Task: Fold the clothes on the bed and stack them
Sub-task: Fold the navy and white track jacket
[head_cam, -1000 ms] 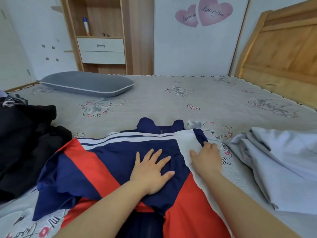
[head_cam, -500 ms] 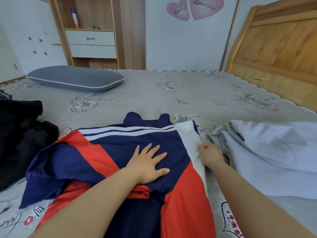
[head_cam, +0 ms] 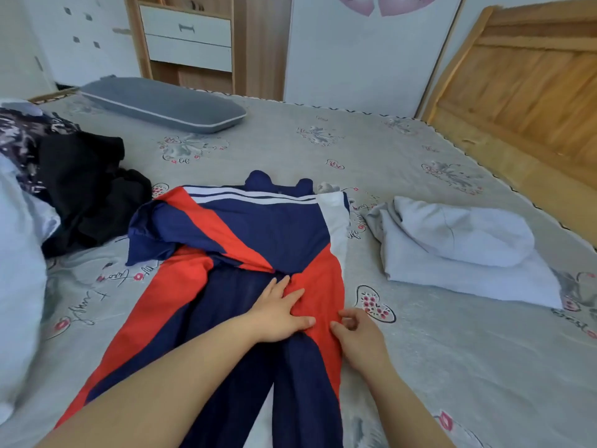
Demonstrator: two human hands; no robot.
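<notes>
A grey pillow (head_cam: 161, 103) with a pale piped edge lies flat near the far left corner of the bed, well apart from everything else on it. Behind that corner stands a wooden cabinet (head_cam: 184, 40) with two white drawers (head_cam: 185, 38), the upper one bearing a small dark handle. Right of the cabinet, a white panel (head_cam: 361, 56) carries pink heart stickers (head_cam: 378, 3), cut off by the top of the view. Along the bed's right edge runs a slanted wooden headboard (head_cam: 529, 88).
</notes>
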